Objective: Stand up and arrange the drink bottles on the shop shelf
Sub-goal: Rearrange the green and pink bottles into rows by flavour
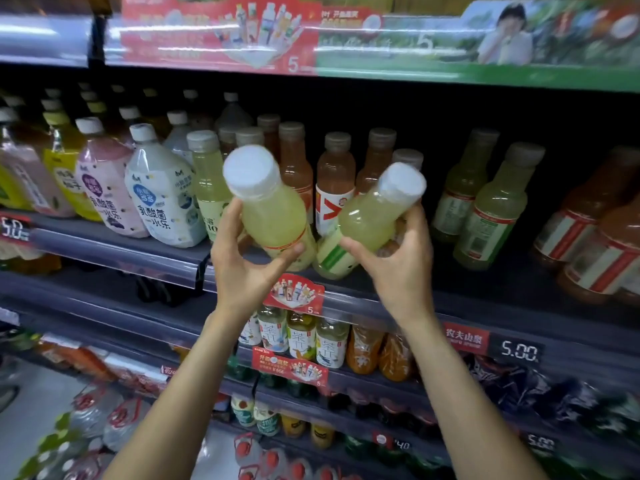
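My left hand (247, 268) gripped one pale yellow bottle (268, 202) and my right hand (391, 268) another (375, 211), both at the shelf's front edge (381, 299), long axes tilted, caps leaning toward me, bases nearest the shelf

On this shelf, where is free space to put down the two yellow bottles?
Bare shelf shows between the red-labelled orange bottle and the yellow-green bottles to its right. Left of the left hand, the white pouch bottle and its neighbours stand packed together. The right hand is beside the gap.
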Available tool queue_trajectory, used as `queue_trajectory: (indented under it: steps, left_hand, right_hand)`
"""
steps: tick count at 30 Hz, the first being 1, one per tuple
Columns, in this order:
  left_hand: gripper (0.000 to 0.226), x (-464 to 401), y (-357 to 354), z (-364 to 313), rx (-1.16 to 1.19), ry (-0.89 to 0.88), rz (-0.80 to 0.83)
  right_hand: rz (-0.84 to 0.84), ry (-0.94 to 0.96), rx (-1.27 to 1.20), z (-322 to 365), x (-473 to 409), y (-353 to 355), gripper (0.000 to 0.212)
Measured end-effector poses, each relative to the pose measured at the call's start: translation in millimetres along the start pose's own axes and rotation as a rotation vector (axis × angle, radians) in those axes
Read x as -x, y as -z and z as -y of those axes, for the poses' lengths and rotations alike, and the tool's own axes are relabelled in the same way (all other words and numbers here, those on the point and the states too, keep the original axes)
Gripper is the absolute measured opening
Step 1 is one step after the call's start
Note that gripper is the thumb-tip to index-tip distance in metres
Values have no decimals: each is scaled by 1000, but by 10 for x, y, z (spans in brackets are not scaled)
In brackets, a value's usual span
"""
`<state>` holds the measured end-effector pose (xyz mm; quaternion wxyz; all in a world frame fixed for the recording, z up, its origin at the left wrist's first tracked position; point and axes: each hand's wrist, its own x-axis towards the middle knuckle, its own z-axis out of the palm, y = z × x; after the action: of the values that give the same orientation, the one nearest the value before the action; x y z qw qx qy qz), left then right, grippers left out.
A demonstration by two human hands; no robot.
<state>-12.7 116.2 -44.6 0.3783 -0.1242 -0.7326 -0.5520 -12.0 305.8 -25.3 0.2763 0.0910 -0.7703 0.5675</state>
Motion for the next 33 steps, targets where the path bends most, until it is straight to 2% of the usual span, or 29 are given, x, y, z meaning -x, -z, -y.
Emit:
queue_trajectory:
  steps: [5, 8, 11, 14, 20, 26, 33]
  left_hand:
    - [86, -14, -372, -473, 85, -16, 203]
    - [84, 41, -761, -604, 115, -20, 337]
    - [80, 133, -1253, -646, 133, 4, 421]
    - [81, 178, -1700, -554, 141, 73, 420]
    - [85, 183, -2117, -364, 72, 105, 408]
    - [80, 133, -2252, -320, 68, 37, 405]
    - [91, 107, -2248, -274, 84, 166, 496]
  right_hand:
    - [-109, -8, -44, 86, 1, 855, 64]
    - [-219, -27, 46, -32, -62, 1280, 58]
    - [-312, -49, 179, -208, -118, 1592, 61]
    - [-353, -87, 233, -348, -222, 1757, 68]
    - [-251, -121, 274, -597, -314, 1769, 76]
    - [-151, -8, 354, -621, -434, 1549, 76]
    - [-199, -15, 519, -674, -493, 1471, 75]
